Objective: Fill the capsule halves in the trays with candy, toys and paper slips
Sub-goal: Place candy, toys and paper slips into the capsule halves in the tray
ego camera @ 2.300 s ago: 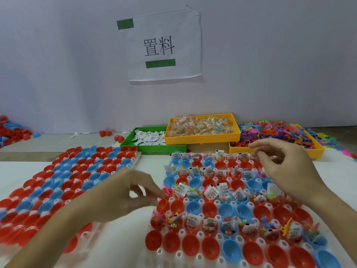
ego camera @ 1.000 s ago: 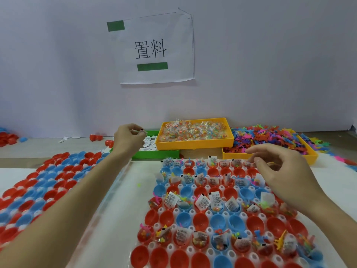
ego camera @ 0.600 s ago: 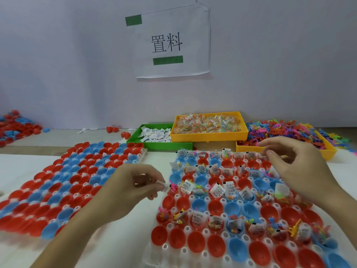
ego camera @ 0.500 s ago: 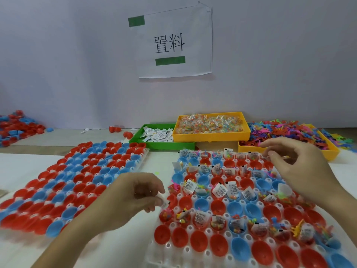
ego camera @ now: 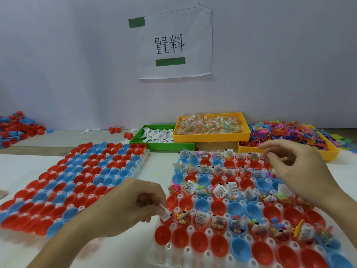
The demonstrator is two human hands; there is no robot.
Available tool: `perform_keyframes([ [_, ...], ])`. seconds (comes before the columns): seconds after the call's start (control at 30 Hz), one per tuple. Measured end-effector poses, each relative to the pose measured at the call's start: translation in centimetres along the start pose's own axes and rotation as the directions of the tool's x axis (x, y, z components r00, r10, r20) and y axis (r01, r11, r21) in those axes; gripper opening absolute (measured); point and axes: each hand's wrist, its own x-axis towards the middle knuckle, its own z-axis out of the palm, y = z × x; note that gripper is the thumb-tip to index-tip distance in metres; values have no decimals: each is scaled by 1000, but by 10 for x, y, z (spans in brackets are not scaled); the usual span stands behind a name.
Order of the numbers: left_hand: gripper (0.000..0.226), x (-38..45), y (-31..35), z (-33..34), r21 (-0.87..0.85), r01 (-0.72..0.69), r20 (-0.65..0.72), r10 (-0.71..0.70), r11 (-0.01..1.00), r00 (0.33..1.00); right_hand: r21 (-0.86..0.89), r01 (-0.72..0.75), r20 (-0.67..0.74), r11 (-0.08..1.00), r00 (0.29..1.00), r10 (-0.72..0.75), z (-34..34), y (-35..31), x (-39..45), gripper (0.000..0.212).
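Since half a second ago the left hand has slid a little toward the near left corner of the filling tray, bringing its paper slip right up to a red capsule half in the second row from the front; the right hand has barely shifted.

The left grip is a pinch, thumb and forefinger closed on one end of the slip while the free end points into the cup. The right hand hangs over the far right rows with fingers curled; a small bit seems caught at its fingertips, but it is too small to name, so whether that grip holds anything cannot be told.

The slip looks near weightless and limp, likely to flutter or cling to skin, so a light fingertip pinch at its edge should serve, letting go low inside the cup. The capsule halves appear thin, hard and smooth, seated loosely in the white tray, so a careless push could tip one out.

More slips lie in the green bin, wrapped candy in the yellow bin, toys heaped at far right. A second tray of unfilled halves lies to the left on the tabletop.
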Motion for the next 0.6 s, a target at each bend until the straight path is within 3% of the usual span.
perform_keyframes([
  [0.3,13,9,6,4,201,-9,5,8,980,1000,-10,6,0,1000,1000,-6,-1,0,-1,30],
  [0.47,24,12,7,8,272,-25,85,1,962,996,-8,2,-3,1000,1000,-2,-1,0,0,29],
  [0.6,21,15,5,10,253,-8,18,3,967,1000,-15,4,-3,1000,1000,-4,0,0,0,29],
])
